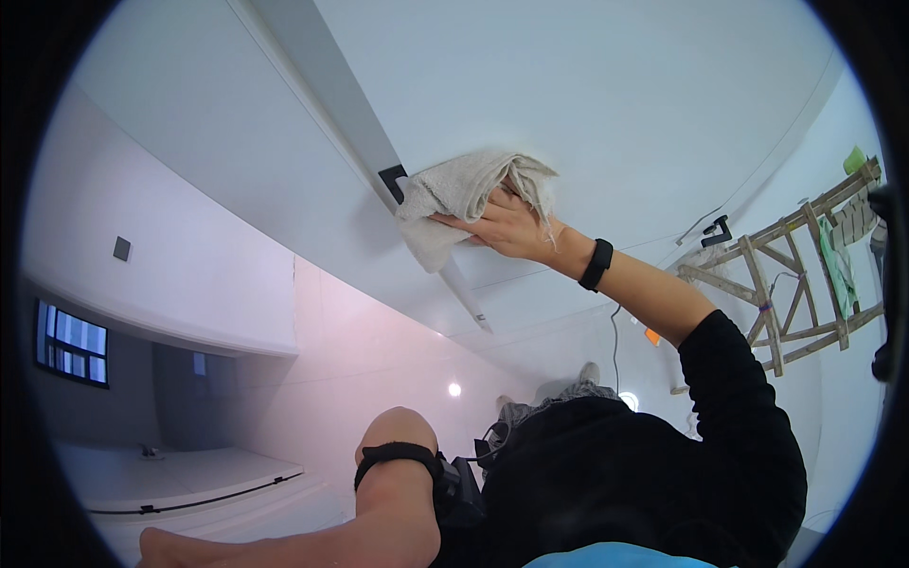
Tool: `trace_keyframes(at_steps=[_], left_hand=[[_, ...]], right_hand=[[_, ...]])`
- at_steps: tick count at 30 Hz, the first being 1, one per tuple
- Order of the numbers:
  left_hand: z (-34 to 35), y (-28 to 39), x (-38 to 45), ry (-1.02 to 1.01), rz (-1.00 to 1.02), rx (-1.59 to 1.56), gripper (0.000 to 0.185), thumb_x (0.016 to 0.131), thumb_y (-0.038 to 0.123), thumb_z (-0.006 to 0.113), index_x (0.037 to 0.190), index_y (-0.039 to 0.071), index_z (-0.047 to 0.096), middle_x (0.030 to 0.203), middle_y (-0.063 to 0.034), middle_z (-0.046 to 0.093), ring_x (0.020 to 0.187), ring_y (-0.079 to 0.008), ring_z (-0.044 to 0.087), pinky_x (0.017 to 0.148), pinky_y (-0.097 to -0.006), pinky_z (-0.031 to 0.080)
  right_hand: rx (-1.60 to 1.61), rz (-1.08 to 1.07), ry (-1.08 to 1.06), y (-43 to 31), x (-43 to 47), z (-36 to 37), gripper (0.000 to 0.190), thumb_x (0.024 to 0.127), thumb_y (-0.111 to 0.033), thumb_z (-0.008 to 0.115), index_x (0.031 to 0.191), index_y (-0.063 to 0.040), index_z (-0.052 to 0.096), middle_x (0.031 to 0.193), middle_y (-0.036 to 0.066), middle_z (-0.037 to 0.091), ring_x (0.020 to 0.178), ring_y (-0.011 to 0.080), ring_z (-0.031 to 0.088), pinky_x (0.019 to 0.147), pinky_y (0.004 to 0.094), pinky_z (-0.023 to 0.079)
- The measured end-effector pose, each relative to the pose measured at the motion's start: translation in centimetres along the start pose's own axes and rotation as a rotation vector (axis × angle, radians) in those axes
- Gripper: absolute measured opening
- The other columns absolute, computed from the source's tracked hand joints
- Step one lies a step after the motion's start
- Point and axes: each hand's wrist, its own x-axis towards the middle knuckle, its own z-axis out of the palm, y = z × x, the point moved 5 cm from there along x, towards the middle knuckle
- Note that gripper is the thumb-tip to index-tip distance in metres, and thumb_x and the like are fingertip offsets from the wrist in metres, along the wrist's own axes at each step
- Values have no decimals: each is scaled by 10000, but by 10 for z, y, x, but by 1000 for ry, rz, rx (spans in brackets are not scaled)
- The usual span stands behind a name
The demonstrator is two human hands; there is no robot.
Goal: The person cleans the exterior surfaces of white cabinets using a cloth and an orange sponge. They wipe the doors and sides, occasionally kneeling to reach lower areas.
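My right hand [508, 224], with a black band on the wrist, grips a folded, frayed off-white towel [451, 184]. The towel lies against a white panel and its pale edge strip [355, 106]; whether I am pressing on it cannot be told. A black fitting [390, 183] shows on the strip just left of the towel. Part of the strip below is covered by the cloth. At the bottom, my bare left arm [394, 490] is bent, with a black strap and a small black device [458, 490] on it. The fingers of my left hand cannot be made out.
A worn wooden trestle [756, 277] stands at the right, with a green cloth [838, 270] hanging on it. A black handle-like fitting [717, 231] is nearby. A cable [616, 348] trails by my feet. A dark-framed window [72, 343] and a grey wall plate [122, 248] are at left.
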Motion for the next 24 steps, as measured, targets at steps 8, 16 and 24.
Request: trace_keyframes(at_steps=[8,16,24], left_hand=[[6,-20,-4,98,-49,10,249,947,9,555,1192,34,517,1170,-112,491,1067,-222,538,754,-349,613],[-67,-44,-24,53,-86,836,641,813,281,604,1318,-59,403,1246,-165,460,1014,-253,468,882,-374,426],[-247,-78,-97,81,-188,1777,750,1050,565,363,1509,-26,319,1519,-186,402,1415,-286,390,1208,-468,277]], right_hand=[[-25,-40,-65,35,-28,-23,707,837,-337,736,1512,-315,525,1428,-27,576,1226,211,547,1131,491,373],[-334,266,243,199,-152,-142,590,982,-591,513,1356,-171,689,1378,163,597,1301,385,535,1189,550,280],[-275,921,806,377,-436,-202,533,1082,-388,466,1470,-23,431,1439,172,505,1299,355,519,1134,458,380]])
